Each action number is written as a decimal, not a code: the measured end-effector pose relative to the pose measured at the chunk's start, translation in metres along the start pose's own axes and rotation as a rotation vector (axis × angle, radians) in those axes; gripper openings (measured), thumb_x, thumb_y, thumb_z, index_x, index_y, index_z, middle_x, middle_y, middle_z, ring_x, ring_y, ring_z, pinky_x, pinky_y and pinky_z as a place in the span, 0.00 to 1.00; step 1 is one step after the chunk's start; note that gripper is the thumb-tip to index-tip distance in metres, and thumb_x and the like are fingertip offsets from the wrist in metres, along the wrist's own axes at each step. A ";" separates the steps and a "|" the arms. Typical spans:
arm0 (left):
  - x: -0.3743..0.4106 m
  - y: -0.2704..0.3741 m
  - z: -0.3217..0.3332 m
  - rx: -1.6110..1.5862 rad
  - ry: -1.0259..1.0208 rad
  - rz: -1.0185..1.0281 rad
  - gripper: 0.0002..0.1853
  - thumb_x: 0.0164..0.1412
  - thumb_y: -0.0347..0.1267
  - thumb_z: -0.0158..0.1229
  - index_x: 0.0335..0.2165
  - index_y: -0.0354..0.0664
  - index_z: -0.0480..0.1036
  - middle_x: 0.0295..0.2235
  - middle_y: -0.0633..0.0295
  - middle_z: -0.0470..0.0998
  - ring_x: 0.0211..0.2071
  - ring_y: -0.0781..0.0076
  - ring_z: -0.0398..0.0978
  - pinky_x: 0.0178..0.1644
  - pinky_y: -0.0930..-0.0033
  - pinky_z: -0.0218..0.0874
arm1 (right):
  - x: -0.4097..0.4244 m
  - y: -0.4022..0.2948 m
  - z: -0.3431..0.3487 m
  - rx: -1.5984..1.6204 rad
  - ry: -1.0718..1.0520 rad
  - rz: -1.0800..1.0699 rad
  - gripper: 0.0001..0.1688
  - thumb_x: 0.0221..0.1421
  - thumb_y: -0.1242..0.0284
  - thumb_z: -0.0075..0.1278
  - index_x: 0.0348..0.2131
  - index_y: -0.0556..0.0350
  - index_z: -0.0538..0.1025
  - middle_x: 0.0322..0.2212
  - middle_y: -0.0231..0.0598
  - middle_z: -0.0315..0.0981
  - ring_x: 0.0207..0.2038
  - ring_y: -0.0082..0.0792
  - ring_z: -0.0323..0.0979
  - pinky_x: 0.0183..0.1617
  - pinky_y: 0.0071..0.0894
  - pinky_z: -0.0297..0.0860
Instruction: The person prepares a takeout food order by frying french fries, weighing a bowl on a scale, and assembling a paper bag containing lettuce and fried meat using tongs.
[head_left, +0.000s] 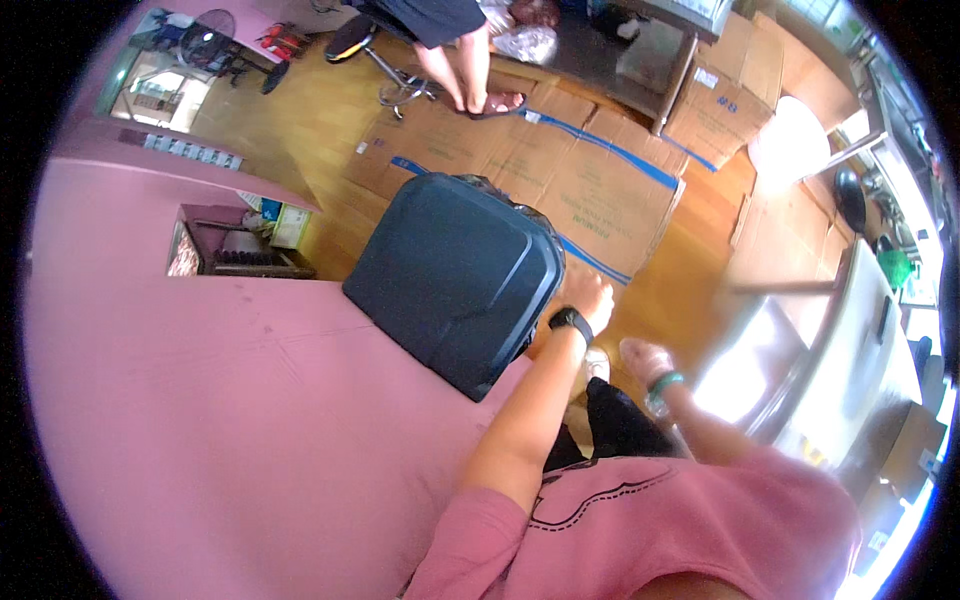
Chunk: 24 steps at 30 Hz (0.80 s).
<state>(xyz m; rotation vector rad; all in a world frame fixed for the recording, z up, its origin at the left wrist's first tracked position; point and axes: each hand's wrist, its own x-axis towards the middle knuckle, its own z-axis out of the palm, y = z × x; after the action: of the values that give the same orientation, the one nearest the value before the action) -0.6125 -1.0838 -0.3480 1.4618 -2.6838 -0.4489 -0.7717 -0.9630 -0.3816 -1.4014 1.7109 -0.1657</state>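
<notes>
A dark plastic trash bin with a closed lid (457, 277) stands against the pink wall, a black bag edge showing around its rim. Just off the bin's right side is my left hand (591, 300), with a black watch on the wrist; its fingers look curled, but whether they hold anything cannot be told. My right hand (646, 361) hangs lower, beside my leg, slightly blurred. It seems to have a clear glove on it, and a green band circles the wrist. Whether its fingers hold something is unclear.
Flattened cardboard (577, 180) covers part of the wooden floor past the bin. Another person's legs (472, 71) are at the top, near a wheeled stool (397, 82). A cardboard box (720, 97) and white bin (791, 142) stand upper right; a metal appliance (847, 367) is at right.
</notes>
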 end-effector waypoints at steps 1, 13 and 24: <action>-0.010 0.017 0.001 -0.117 0.008 -0.010 0.08 0.45 0.34 0.48 0.21 0.42 0.71 0.25 0.56 0.71 0.31 0.58 0.67 0.36 0.59 0.57 | -0.004 -0.010 -0.007 -0.044 -0.093 0.021 0.22 0.48 0.56 0.41 0.38 0.51 0.70 0.32 0.49 0.69 0.38 0.48 0.67 0.41 0.39 0.64; -0.137 0.113 -0.056 -0.473 0.366 0.148 0.13 0.48 0.35 0.52 0.34 0.42 0.68 0.32 0.59 0.70 0.37 0.58 0.66 0.40 0.62 0.56 | -0.034 -0.034 0.024 -0.220 -0.262 -0.288 0.22 0.50 0.69 0.43 0.47 0.47 0.63 0.36 0.38 0.68 0.34 0.34 0.69 0.36 0.30 0.65; -0.360 0.122 -0.081 -0.477 0.425 -0.263 0.14 0.43 0.36 0.56 0.30 0.37 0.70 0.28 0.54 0.69 0.32 0.56 0.65 0.36 0.63 0.58 | -0.162 -0.119 0.151 -0.059 -0.521 -0.576 0.26 0.50 0.73 0.42 0.50 0.49 0.58 0.41 0.37 0.63 0.36 0.32 0.67 0.37 0.28 0.64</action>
<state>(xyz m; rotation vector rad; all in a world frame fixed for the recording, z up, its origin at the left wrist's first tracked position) -0.4984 -0.7414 -0.2037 1.5448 -1.9050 -0.6497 -0.5870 -0.8063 -0.3131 -1.7661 0.8717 -0.0555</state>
